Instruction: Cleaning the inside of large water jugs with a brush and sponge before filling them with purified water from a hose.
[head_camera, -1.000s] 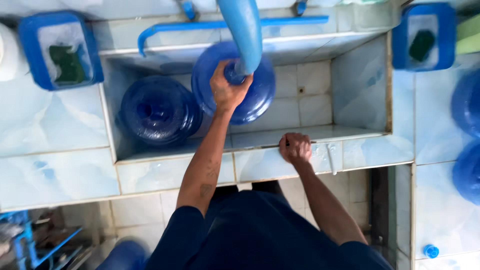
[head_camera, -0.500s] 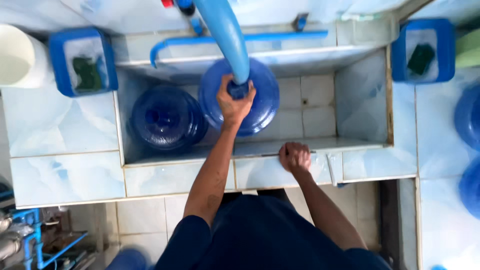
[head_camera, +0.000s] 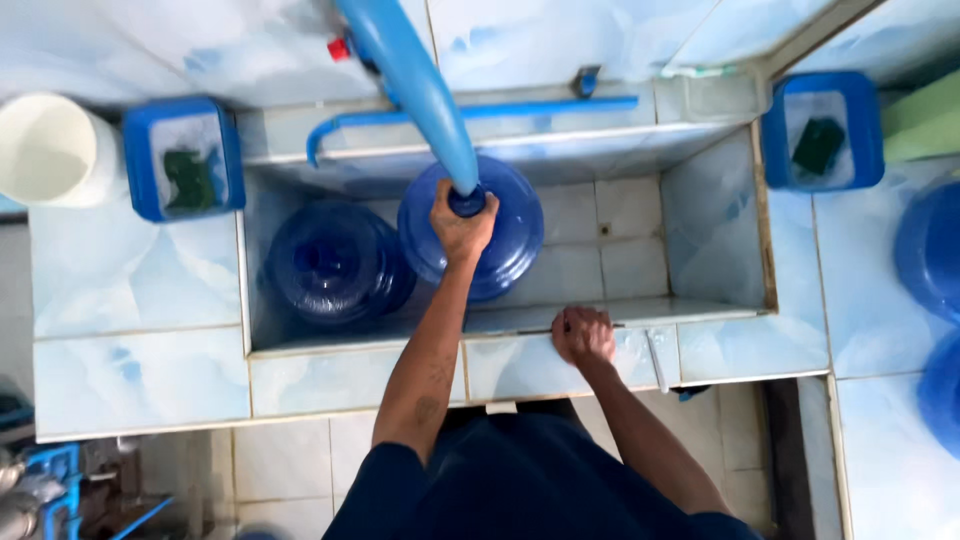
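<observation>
My left hand (head_camera: 462, 224) grips the neck of a large blue water jug (head_camera: 505, 245) that stands upright in the tiled basin, where a thick blue hose (head_camera: 415, 90) meets the jug's mouth. A second blue jug (head_camera: 335, 265) stands just to its left in the same basin. My right hand (head_camera: 583, 335) is closed on the basin's front tiled rim (head_camera: 560, 370), fingers curled over the edge.
Blue tubs with green scrubbers sit on the counter at left (head_camera: 185, 158) and right (head_camera: 822, 130). A white bucket (head_camera: 52, 150) stands far left. More blue jugs (head_camera: 930, 250) line the right edge. A blue pipe (head_camera: 480, 112) runs along the back ledge.
The view has shifted slightly, so the basin sits lower and further right in frame. Both hands keep the same holds on the jug neck and the rim.
</observation>
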